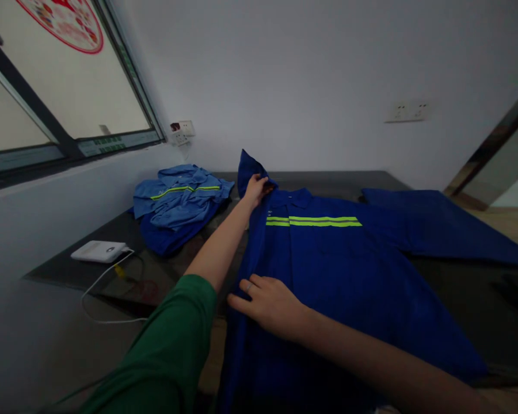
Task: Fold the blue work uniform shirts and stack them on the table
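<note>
A dark blue work jacket (328, 270) with two yellow-green stripes across the chest lies spread over the dark table, its collar toward the wall. At the left shoulder area my left hand (257, 190) is closed on the jacket's cloth, and a flap of blue fabric stands up beyond the fingers. Lower down, my right hand (270, 302), with a ring on one finger, grips the folded left side edge of the same jacket between thumb and fingers. That left edge is turned inward along its length. The jacket's hem runs out of view at the bottom.
A crumpled lighter blue striped garment (183, 195) lies on darker blue cloth at the table's back left. Near the left edge is a white power bank (98, 250) with a cable (95, 287) hanging down. More blue cloth (440, 221) extends right. Wall sockets (410, 111) are behind.
</note>
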`<state>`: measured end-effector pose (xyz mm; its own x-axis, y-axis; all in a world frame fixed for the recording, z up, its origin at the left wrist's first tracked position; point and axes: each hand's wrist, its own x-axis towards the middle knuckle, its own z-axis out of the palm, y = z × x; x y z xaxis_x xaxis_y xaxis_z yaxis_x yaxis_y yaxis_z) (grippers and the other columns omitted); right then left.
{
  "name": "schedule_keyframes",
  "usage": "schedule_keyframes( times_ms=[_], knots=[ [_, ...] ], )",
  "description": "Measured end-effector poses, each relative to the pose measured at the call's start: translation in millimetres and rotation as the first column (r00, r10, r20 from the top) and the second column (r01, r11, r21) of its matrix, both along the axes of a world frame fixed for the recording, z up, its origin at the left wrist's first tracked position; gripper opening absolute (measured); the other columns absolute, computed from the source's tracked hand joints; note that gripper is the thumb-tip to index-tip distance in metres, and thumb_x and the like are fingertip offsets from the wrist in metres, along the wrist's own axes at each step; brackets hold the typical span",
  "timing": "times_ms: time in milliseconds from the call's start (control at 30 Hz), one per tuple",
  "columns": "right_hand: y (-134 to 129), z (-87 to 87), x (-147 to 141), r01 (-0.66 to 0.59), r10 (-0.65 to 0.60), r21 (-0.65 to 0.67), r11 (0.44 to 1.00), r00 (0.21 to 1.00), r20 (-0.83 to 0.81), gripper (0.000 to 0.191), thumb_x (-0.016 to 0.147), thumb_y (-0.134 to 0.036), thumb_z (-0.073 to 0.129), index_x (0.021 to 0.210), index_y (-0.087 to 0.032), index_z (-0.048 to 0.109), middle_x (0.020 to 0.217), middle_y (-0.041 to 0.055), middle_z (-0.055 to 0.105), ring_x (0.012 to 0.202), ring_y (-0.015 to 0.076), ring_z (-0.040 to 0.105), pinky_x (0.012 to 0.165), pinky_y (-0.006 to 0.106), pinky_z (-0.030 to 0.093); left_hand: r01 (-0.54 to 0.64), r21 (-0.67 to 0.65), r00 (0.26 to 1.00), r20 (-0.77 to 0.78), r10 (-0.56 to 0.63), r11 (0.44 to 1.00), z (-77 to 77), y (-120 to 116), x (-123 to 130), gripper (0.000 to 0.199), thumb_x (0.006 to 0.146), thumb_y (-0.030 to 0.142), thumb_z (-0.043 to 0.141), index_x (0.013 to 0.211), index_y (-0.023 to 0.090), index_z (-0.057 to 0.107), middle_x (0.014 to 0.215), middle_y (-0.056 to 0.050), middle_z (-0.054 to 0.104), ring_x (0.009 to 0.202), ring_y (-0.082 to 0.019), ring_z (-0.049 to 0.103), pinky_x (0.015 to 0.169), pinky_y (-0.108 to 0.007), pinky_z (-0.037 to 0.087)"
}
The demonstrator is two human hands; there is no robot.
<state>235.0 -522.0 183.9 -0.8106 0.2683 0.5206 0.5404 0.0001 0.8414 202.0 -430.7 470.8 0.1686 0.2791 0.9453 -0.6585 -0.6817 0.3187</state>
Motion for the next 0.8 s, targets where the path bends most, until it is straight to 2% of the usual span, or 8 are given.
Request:
schedule_keyframes(
  times_ms=[133, 267, 400, 600, 733, 800],
  knots=[
    [4, -18.3, 28, 0.033, -0.031, 0.017, 0.999, 0.993, -0.111, 0.017, 0.095, -0.021, 0.047, 0.104, -0.02, 0.061, 0.105, 0.009, 0.063, 0.081, 0.0183, 0.057, 0.061, 0.029, 0.045, -0.154, 0.009, 0.979, -0.132, 0.153, 0.988, -18.1, 5, 59, 0.026, 0.086, 0.011, 0.052, 0.109, 0.021, 0.042, 0.072, 0.003, 0.059, 0.053, -0.009, 0.059, 0.065, -0.025, 0.053],
    [10, -30.0, 45, 0.0, 0.006, 0.035, 0.999, 0.985, -0.171, 0.022, 0.095, -0.019, 0.047, 0.109, -0.02, 0.062, 0.112, 0.0096, 0.063, 0.078, 0.0161, 0.059, 0.061, 0.027, 0.045, -0.293, 0.019, 0.937, -0.195, 0.291, 0.956, -28.9, 21, 91, 0.027, 0.087, 0.013, 0.051, 0.112, 0.02, 0.041, 0.078, 0.0, 0.06, 0.053, -0.009, 0.059, 0.066, -0.026, 0.053],
    [12, -36.7, 56, -0.056, 0.068, 0.059, 0.997, 0.973, -0.222, 0.023, 0.093, -0.017, 0.048, 0.111, -0.02, 0.063, 0.114, 0.0098, 0.064, 0.083, 0.0173, 0.06, 0.066, 0.028, 0.048, -0.38, 0.051, 0.895, -0.232, 0.381, 0.924, -31.0, 29, 103, 0.028, 0.089, 0.014, 0.049, 0.115, 0.019, 0.04, 0.083, -0.004, 0.063, 0.056, -0.01, 0.061, 0.065, -0.025, 0.053],
    [15, -49.7, 64, -0.118, 0.122, 0.032, 0.993, 0.938, -0.323, 0.026, 0.091, -0.013, 0.048, 0.111, -0.019, 0.065, 0.116, 0.0106, 0.064, 0.09, 0.0204, 0.06, 0.074, 0.032, 0.051, -0.44, 0.167, 0.838, -0.278, 0.47, 0.882, -41.8, 25, 112, 0.031, 0.091, 0.016, 0.047, 0.12, 0.017, 0.039, 0.085, -0.008, 0.065, 0.057, -0.012, 0.062, 0.063, -0.026, 0.052],
    [11, -50.3, 65, -0.129, 0.098, -0.06, 0.99, 0.923, -0.372, 0.031, 0.089, -0.009, 0.049, 0.112, -0.02, 0.066, 0.118, 0.0103, 0.063, 0.095, 0.0204, 0.059, 0.08, 0.033, 0.052, -0.443, 0.302, 0.786, -0.322, 0.527, 0.844, -51.6, 17, 113, 0.02, 0.091, 0.022, 0.05, 0.109, 0.014, 0.051, 0.08, -0.008, 0.066, 0.057, -0.014, 0.062, 0.062, -0.027, 0.052],
    [4, -47.0, 66, -0.166, 0.105, -0.123, 0.978, 0.912, -0.396, 0.039, 0.087, -0.005, 0.047, 0.117, -0.022, 0.064, 0.123, 0.0096, 0.061, 0.102, 0.0201, 0.058, 0.088, 0.035, 0.05, -0.44, 0.365, 0.771, -0.315, 0.554, 0.82, -55.7, 10, 105, 0.017, 0.09, 0.027, 0.053, 0.101, 0.014, 0.056, 0.08, -0.007, 0.066, 0.065, -0.015, 0.064, 0.067, -0.028, 0.052]
  ],
)
